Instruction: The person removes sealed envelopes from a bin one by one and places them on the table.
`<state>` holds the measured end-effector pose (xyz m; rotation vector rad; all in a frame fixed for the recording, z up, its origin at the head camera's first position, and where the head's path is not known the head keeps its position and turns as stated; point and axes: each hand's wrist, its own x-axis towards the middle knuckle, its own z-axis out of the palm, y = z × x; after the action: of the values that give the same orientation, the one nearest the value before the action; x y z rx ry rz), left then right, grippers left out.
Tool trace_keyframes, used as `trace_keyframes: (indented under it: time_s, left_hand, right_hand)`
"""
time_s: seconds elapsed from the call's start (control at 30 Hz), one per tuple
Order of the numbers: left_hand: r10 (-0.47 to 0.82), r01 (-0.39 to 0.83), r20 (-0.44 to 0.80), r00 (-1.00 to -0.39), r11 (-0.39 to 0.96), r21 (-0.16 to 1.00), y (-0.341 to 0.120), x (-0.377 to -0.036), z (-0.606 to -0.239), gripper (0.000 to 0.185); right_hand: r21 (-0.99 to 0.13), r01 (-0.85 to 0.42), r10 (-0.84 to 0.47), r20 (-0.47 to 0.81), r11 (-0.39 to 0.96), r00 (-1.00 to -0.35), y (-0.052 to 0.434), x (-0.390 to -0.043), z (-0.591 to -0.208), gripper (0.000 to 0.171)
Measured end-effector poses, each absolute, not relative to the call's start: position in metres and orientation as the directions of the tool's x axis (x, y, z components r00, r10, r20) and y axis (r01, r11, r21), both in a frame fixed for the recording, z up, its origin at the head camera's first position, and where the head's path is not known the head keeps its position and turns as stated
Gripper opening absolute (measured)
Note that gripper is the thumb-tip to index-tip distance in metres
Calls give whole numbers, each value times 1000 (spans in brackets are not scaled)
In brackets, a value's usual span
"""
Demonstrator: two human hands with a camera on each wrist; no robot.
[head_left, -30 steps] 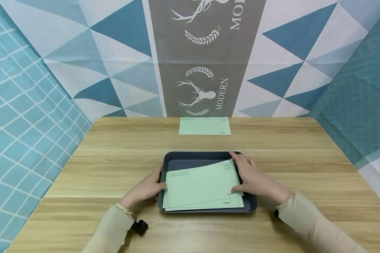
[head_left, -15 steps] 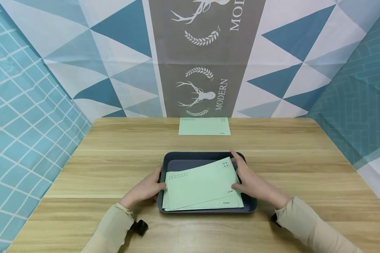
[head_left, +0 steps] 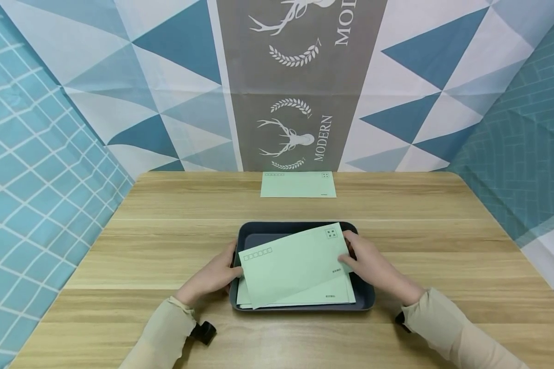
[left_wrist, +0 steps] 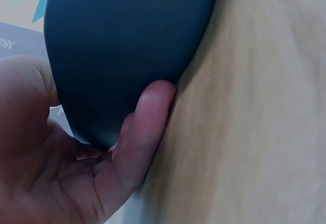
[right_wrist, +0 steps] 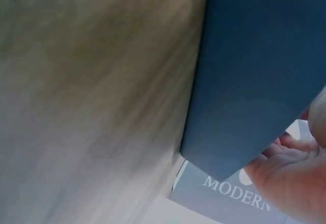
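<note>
A dark grey rectangular tray (head_left: 364, 297) lies on the table with pale green envelopes (head_left: 311, 296) stacked inside. My left hand (head_left: 214, 271) grips the tray's left side, thumb over the rim; in the left wrist view its fingers curl against the tray's outer wall (left_wrist: 127, 46). With thumb and fingers, my right hand (head_left: 371, 262) pinches the right end of the top envelope (head_left: 293, 264). That envelope is tilted, right end higher, and overlaps the others. In the right wrist view the tray wall (right_wrist: 254, 76) hides much of the right hand (right_wrist: 293, 183).
Another green envelope (head_left: 298, 185) lies at the table's far edge, against the patterned backdrop (head_left: 288, 133). The wooden table (head_left: 166, 241) extends around the tray. Tiled-pattern sheets (head_left: 32, 169) hang on both sides. A black wrist device (head_left: 204, 332) sits under the left sleeve.
My right hand has drawn in its fingers from the tray's far right corner and now pinches the top envelope, which has lifted and turned further. My left hand stays on the tray.
</note>
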<state>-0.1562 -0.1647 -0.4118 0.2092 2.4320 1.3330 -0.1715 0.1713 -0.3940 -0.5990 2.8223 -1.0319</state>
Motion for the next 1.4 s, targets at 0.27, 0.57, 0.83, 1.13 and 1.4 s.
trace_keyframes:
  time_s: [0.27, 0.57, 0.83, 1.13, 1.4]
  left_hand:
    - [308, -45, -243, -920, 532, 845, -164, -156, -411, 75]
    - [322, -27, -235, -917, 539, 842, -165, -156, -413, 75]
    - [318, -47, -242, -917, 515, 856, -165, -157, -412, 78]
    - [307, -42, -238, -922, 531, 846, -165, -157, -414, 75]
    - [305, -42, -236, -923, 529, 847, -167, -156, -414, 75]
  right_hand:
    - [-636, -326, -313, 137, 700, -940, 174, -177, -388, 11]
    - [-679, -363, -354, 160, 638, -922, 179, -186, -373, 12]
    - [-771, -196, -273, 30, 606, -962, 183, -206, -350, 28]
    - [-882, 18, -191, -122, 471, -974, 185, -239, -344, 37]
    - [-901, 54, -142, -127, 431, -982, 176, -267, -344, 32]
